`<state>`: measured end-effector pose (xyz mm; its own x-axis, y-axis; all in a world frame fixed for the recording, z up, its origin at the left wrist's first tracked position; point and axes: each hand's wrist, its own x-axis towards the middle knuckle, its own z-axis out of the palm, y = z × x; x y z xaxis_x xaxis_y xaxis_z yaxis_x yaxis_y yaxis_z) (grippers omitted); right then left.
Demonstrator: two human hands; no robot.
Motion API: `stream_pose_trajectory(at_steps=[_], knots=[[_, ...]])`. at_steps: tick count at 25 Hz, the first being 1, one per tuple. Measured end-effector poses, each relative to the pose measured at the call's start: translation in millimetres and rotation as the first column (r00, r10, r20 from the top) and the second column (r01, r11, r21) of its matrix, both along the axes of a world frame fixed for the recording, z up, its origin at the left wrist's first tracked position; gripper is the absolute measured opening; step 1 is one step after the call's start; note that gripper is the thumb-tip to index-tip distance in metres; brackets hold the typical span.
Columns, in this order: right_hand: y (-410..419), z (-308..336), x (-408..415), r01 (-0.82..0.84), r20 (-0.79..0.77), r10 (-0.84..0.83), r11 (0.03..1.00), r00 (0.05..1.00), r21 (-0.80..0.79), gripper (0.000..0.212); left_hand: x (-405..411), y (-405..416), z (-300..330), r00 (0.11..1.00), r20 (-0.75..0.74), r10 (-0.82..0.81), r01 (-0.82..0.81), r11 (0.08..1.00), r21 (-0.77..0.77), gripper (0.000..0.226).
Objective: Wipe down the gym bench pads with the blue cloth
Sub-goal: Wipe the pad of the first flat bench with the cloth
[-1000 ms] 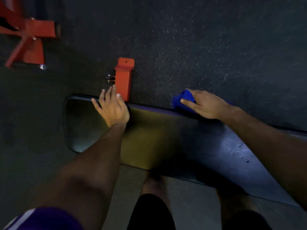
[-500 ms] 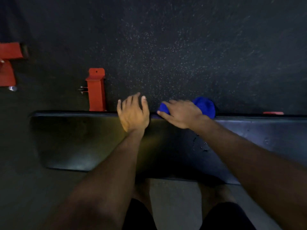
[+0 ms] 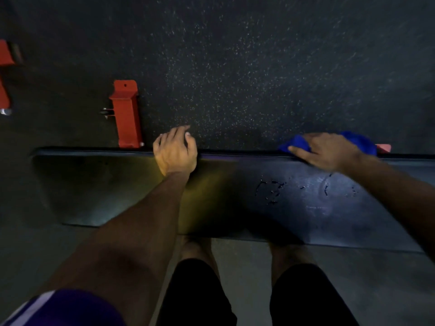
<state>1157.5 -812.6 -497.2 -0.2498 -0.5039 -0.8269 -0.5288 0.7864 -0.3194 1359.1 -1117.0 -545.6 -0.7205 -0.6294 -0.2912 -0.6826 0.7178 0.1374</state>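
the right hand (image 3: 329, 152) is pressing the blue cloth (image 3: 360, 140) against the far edge of the bench pad (image 3: 306, 208), fingers curled over it, while the left hand (image 3: 175, 151) is hooking that same edge — well apart from the cloth. droplets (image 3: 270, 190) are sitting mid-pad; edge-only strokes would likely be missing them.
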Motion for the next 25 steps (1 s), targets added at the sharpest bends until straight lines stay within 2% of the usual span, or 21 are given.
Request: stream_pose_trajectory(at_steps=[2,4,10,14,16,19,21,23,25], knots=[[11,1,-4,0.005,0.003,-0.005,0.999,1.0,0.038,0.057,0,1,-2,1.0,0.002,-0.006,0.006,1.0,-0.002,0.05],[-7,-3,7,-0.019,-0.04,0.019,1.0,0.999,0.008,0.043,1,1,-3,1.0,0.011,-0.009,0.009,1.0,-0.006,0.053],[-118,-21,68,-0.067,-0.067,0.054,0.973,0.996,-0.219,0.052,-1,2,-2,1.0,0.023,-0.015,0.015,1.0,0.021,0.057],[-109,-18,67,-0.102,-0.105,0.072,0.946,0.992,-0.307,0.063,-4,-1,2,0.998,0.059,-0.021,0.017,0.998,0.062,0.067],[-73,-13,55,-0.103,-0.111,0.073,0.951,0.991,-0.292,0.069,7,2,8,0.998,0.056,-0.036,0.034,0.999,0.034,0.067],[-23,-7,33,-0.06,-0.139,0.035,0.981,0.99,-0.184,0.076,40,35,15,0.995,0.026,0.098,-0.097,0.995,-0.034,0.067],[-2,-1,23,-0.021,-0.148,0.006,0.994,0.989,-0.103,0.069,53,53,15,0.987,-0.005,0.162,-0.162,0.986,-0.04,0.068],[6,1,20,0.048,-0.15,-0.055,0.998,0.987,-0.048,0.054,56,56,12,0.988,-0.026,0.152,-0.154,0.987,-0.049,0.068],[-4,-1,25,0.08,-0.201,-0.078,0.997,0.976,-0.001,0.053,55,54,9,0.988,-0.041,0.148,-0.151,0.986,-0.071,0.068]])
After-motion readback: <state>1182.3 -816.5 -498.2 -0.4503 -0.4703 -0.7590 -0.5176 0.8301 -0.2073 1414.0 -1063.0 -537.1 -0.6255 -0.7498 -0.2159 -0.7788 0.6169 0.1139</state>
